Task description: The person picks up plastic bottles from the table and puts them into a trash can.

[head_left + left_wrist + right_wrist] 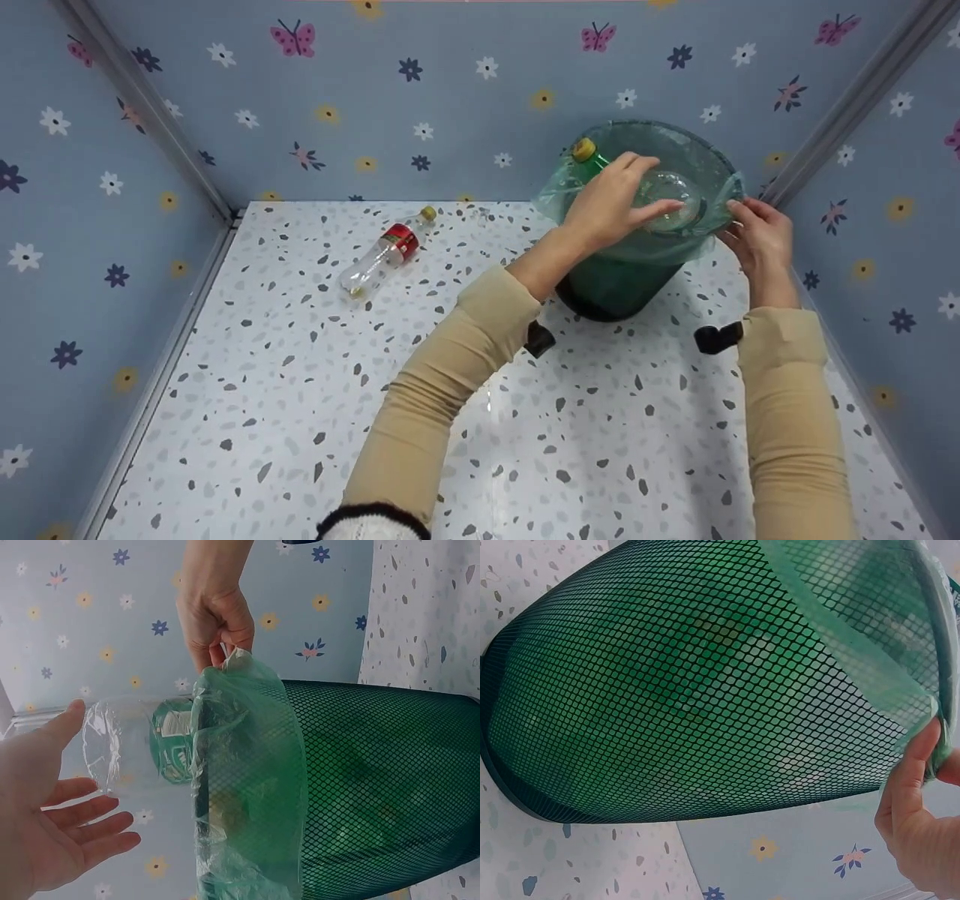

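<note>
A black mesh waste bin (619,289) is lined with a thin green plastic bag (694,251) folded over its rim. At the bin's mouth, my left hand (611,199) has its fingers spread, apart from a clear plastic bottle (135,746). That bottle stands base-out at the opening, its green label (174,741) near the rim and its top hidden by the bag. My right hand (765,232) pinches the bag at the right side of the rim. A green bottle with a yellow cap (584,149) leans inside the bin, partly behind the left hand.
An empty clear bottle with a red label (400,238) lies on the speckled white surface (300,420), left of the bin. Blue flowered panels (450,97) enclose the back and both sides. The bin stands near the back right corner.
</note>
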`<act>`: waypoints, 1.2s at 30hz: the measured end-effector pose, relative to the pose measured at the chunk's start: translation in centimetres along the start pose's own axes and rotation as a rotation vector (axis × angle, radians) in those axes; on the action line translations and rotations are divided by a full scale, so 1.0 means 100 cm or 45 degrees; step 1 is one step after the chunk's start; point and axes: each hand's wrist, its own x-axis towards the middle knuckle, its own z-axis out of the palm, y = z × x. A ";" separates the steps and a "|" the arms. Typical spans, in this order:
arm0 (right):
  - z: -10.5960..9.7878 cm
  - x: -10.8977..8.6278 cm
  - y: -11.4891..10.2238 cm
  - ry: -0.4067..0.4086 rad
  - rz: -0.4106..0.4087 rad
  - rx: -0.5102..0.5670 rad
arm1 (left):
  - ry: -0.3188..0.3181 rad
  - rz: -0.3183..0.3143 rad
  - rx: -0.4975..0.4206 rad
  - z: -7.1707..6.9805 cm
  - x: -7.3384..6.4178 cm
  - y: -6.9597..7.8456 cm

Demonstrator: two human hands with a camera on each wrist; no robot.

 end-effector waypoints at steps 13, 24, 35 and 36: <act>-0.003 0.000 -0.002 -0.005 0.009 -0.012 | 0.438 0.002 -0.257 -0.021 -0.030 -0.056; -0.002 0.000 0.001 -0.004 0.025 -0.023 | 0.620 -0.176 -0.241 -0.020 -0.065 -0.133; -0.002 -0.001 0.001 -0.022 0.000 0.010 | 0.504 -0.496 -0.092 -0.016 -0.096 -0.198; -0.001 -0.001 0.001 -0.024 -0.004 0.013 | 0.495 -0.523 -0.081 -0.016 -0.098 -0.203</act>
